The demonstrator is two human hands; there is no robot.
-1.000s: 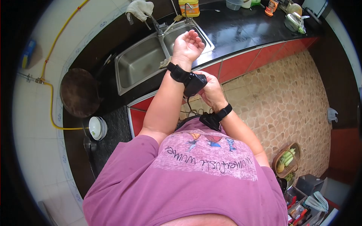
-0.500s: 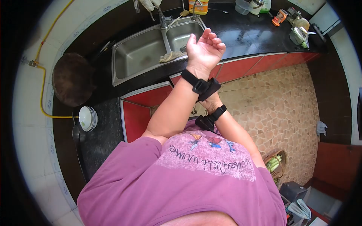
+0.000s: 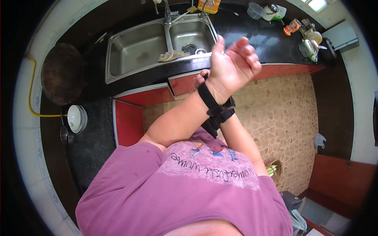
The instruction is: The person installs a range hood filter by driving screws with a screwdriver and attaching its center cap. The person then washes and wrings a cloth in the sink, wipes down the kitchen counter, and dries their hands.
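My left hand [image 3: 236, 65] is raised palm up beyond the sink's near edge, fingers apart and loosely curled, holding nothing. A black strap [image 3: 207, 96] circles its wrist, with a black device partly hidden beneath the forearm. My right hand [image 3: 202, 78] is mostly hidden behind the left wrist. Its fingertips show at the strap's left side, bent against it and apparently pinching it. Around the right wrist is another black band [image 3: 225, 116], close below the left one, with a black device hanging toward the purple shirt [image 3: 185, 192].
A double steel sink [image 3: 136, 49] has a cloth [image 3: 173, 56] on its front edge. Stacked white bowls [image 3: 76, 118] stand at left, near a round dark board [image 3: 63, 74]. An orange-labelled container [image 3: 208, 6] is behind the sink. A basket [image 3: 275, 173] sits on the stone-patterned floor.
My left hand has moved right and turned, its wrist device passing under the forearm. My right hand has gone behind the left wrist, its fingertips now showing on the left side. The view has shifted.
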